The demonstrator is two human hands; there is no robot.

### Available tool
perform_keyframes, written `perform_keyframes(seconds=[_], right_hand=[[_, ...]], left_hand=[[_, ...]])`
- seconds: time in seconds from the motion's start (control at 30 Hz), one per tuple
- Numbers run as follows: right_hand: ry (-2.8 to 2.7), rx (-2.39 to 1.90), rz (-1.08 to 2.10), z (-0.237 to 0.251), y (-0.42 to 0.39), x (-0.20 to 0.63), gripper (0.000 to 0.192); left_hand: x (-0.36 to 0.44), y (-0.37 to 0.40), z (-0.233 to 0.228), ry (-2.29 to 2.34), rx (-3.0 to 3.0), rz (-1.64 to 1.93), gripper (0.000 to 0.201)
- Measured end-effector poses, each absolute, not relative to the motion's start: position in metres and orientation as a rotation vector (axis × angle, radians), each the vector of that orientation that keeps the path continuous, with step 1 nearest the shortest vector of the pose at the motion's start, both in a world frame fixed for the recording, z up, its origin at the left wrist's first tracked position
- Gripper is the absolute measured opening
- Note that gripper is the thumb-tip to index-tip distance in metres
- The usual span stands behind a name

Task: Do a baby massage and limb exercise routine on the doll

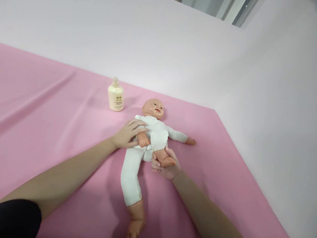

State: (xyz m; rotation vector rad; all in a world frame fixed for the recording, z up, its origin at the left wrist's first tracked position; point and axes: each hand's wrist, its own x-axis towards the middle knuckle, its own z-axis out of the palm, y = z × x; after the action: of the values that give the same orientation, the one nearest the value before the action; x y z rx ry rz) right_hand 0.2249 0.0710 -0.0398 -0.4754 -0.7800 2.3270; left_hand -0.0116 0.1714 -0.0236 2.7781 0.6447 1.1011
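Note:
A baby doll [154, 132] in a white suit lies on its back on the pink sheet [46, 121], head toward the wall. My left hand [128, 134] rests on the doll's near arm and side, fingers wrapped around it. My right hand [166, 165] grips one of the doll's bare feet, folding that leg up toward its belly. The other leg stretches toward me, its bare foot [134, 231] near the bottom of the view. The doll's far arm [180, 137] lies out to the right.
A cream lotion bottle [115, 95] stands upright on the sheet just left of the doll's head. White walls [276, 109] enclose the surface behind and on the right. A window strip [212, 1] shows at the top.

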Motion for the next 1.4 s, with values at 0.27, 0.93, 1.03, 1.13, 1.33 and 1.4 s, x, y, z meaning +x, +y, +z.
perform_keyframes(seconds=[0.27, 0.93, 1.03, 1.13, 1.33, 1.4], right_hand=[[-0.765, -0.447, 2.325, -0.0391, 0.0722, 0.2244, 0.057], [-0.853, -0.452, 2.307, -0.0376, 0.0698, 0.2224, 0.052], [-0.839, -0.465, 2.316, -0.0377, 0.0700, 0.2227, 0.052], [-0.832, -0.464, 2.323, -0.0375, 0.0699, 0.2224, 0.050], [-0.852, -0.525, 2.289, -0.0351, 0.0680, 0.2209, 0.051], [-0.857, -0.551, 2.282, -0.0337, 0.0671, 0.2206, 0.050]], left_hand=[[-0.0107, 0.1708, -0.0225, 0.594, 2.831, 1.117, 0.045], [-0.0097, 0.1689, -0.0229, 0.565, 2.903, 1.154, 0.043], [-0.0096, 0.1690, -0.0232, 0.571, 2.897, 1.159, 0.043], [-0.0100, 0.1693, -0.0238, 0.586, 2.893, 1.148, 0.044], [-0.0109, 0.1700, -0.0251, 0.605, 2.891, 1.123, 0.044], [-0.0109, 0.1702, -0.0251, 0.595, 2.897, 1.135, 0.044]])
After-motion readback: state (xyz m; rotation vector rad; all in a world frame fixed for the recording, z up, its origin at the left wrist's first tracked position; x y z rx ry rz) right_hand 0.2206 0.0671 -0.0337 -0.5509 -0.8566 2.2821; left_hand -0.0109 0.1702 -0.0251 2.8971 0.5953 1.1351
